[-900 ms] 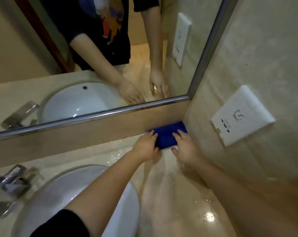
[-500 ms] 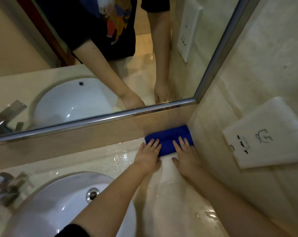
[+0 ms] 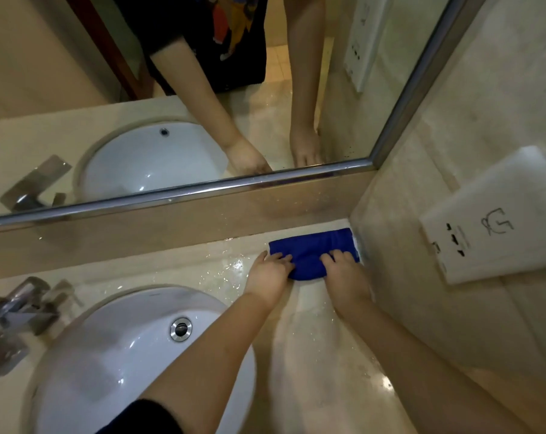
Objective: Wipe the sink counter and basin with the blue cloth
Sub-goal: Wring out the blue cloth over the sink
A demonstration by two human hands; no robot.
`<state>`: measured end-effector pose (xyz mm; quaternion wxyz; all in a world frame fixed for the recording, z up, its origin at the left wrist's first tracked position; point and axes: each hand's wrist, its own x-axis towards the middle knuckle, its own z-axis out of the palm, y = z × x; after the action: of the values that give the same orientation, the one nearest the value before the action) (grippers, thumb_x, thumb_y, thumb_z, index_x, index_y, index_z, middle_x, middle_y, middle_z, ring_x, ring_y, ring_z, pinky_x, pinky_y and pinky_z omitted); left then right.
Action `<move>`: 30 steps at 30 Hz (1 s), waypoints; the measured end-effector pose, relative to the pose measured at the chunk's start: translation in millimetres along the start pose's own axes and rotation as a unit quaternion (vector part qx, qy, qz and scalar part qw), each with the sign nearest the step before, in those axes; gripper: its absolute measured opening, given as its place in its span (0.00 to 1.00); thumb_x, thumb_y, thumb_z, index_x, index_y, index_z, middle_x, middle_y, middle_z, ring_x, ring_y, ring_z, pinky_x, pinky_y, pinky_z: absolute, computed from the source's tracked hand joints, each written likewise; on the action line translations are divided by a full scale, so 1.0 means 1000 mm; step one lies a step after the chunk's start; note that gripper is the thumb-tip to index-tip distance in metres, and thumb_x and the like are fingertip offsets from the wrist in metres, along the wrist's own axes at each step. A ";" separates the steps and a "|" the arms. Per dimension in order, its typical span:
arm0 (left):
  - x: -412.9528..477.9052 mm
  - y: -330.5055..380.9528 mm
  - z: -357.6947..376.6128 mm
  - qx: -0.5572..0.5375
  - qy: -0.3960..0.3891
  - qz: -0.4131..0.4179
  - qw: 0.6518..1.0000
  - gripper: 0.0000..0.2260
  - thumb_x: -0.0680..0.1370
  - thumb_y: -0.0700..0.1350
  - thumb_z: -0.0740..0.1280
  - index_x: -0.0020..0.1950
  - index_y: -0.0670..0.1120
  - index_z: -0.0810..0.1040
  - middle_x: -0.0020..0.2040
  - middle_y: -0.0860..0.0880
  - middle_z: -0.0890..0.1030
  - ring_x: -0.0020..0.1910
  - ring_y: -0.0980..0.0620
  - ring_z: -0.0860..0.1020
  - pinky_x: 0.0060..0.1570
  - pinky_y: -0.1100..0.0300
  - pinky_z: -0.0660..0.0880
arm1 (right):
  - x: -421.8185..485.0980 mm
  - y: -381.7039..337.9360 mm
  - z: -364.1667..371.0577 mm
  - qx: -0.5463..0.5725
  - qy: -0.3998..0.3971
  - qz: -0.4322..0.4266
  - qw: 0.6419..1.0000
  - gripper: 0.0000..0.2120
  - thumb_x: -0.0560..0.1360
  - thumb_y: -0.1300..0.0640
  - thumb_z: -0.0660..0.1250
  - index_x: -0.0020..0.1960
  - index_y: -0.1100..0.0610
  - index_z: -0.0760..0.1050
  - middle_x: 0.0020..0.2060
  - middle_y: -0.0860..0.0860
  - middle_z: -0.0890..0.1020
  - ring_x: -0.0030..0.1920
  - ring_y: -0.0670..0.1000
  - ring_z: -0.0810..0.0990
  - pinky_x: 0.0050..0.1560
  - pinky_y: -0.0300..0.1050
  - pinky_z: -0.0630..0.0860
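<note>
Basin (image 3: 115,355) nearest, wet counter (image 3: 322,355) to its right. Left hand (image 3: 270,274) and right hand (image 3: 347,275) each curl bent fingers onto the blue cloth (image 3: 312,249) (near edge bunched), which lies in the counter's back right corner, below the mirror (image 3: 171,89).

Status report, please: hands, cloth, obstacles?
Left hand and right hand both grip blue cloth. Cloth on wet counter, back right corner against wall. No obstacle seen.
</note>
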<state>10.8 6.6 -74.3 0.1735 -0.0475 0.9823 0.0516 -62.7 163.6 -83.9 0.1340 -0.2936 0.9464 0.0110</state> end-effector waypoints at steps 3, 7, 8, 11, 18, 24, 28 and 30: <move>-0.022 0.000 0.009 -0.004 0.003 -0.003 1.000 0.19 0.77 0.36 0.60 0.67 0.48 0.74 0.69 0.50 0.73 0.67 0.49 0.71 0.67 0.57 0.59 | -0.015 -0.008 0.006 -0.012 0.006 -0.020 1.000 0.25 0.55 0.66 0.80 0.51 0.58 0.79 0.43 0.56 0.80 0.42 0.56 0.79 0.37 0.48 0.77; -0.053 -0.002 0.012 -0.018 -0.002 -0.022 1.000 0.11 0.77 0.38 0.61 0.56 0.48 0.76 0.51 0.49 0.81 0.49 0.47 0.77 0.53 0.61 0.65 | -0.035 -0.022 0.002 -0.004 -0.020 -0.040 0.999 0.15 0.66 0.61 0.74 0.53 0.57 0.78 0.45 0.54 0.80 0.46 0.55 0.78 0.44 0.48 0.74; -0.060 -0.004 0.012 -0.025 0.002 -0.025 0.999 0.09 0.77 0.38 0.60 0.53 0.48 0.76 0.48 0.48 0.81 0.47 0.46 0.77 0.52 0.61 0.65 | -0.039 -0.025 0.002 -0.007 -0.029 -0.043 0.999 0.13 0.73 0.60 0.66 0.58 0.56 0.75 0.50 0.53 0.79 0.52 0.55 0.76 0.50 0.48 0.72; -0.080 -0.014 0.008 -0.068 0.032 -0.038 0.996 0.08 0.78 0.40 0.59 0.51 0.46 0.77 0.48 0.46 0.81 0.48 0.44 0.77 0.44 0.60 0.59 | -0.046 -0.034 -0.002 0.004 -0.020 -0.042 0.999 0.13 0.75 0.60 0.59 0.58 0.54 0.73 0.49 0.51 0.79 0.51 0.53 0.75 0.52 0.47 0.68; -0.126 -0.069 -0.018 -0.191 0.099 -0.080 0.973 0.09 0.80 0.45 0.60 0.57 0.47 0.77 0.51 0.47 0.81 0.49 0.44 0.78 0.48 0.54 0.73 | -0.059 -0.095 -0.054 0.098 0.082 -0.039 0.991 0.08 0.77 0.61 0.59 0.54 0.56 0.73 0.45 0.52 0.81 0.43 0.56 0.78 0.42 0.46 0.66; -0.181 -0.115 -0.049 -0.266 0.172 -0.105 0.943 0.06 0.77 0.44 0.63 0.52 0.48 0.77 0.47 0.50 0.81 0.46 0.48 0.78 0.44 0.55 0.73 | -0.073 -0.144 -0.095 0.115 0.097 -0.109 0.983 0.12 0.81 0.57 0.55 0.61 0.55 0.72 0.53 0.54 0.80 0.49 0.59 0.78 0.46 0.49 0.68; -0.218 -0.142 -0.073 -0.322 0.235 -0.087 0.913 0.02 0.73 0.42 0.68 0.45 0.46 0.77 0.43 0.51 0.82 0.45 0.51 0.78 0.46 0.55 0.74 | -0.084 -0.177 -0.118 0.182 0.110 -0.123 0.969 0.12 0.82 0.54 0.57 0.62 0.54 0.72 0.55 0.54 0.79 0.54 0.59 0.78 0.48 0.51 0.73; -0.235 -0.151 -0.088 -0.344 0.258 -0.055 0.901 0.04 0.71 0.39 0.69 0.41 0.46 0.75 0.40 0.53 0.79 0.43 0.55 0.77 0.44 0.58 0.71 | -0.089 -0.196 -0.136 0.248 0.124 -0.103 0.955 0.10 0.81 0.53 0.60 0.60 0.53 0.73 0.52 0.53 0.81 0.52 0.58 0.79 0.49 0.51 0.75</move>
<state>217.6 -135.5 76.2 -0.1110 -0.1701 0.9096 0.3624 83.7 37.0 81.6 0.0842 -0.3459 0.8933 -0.2742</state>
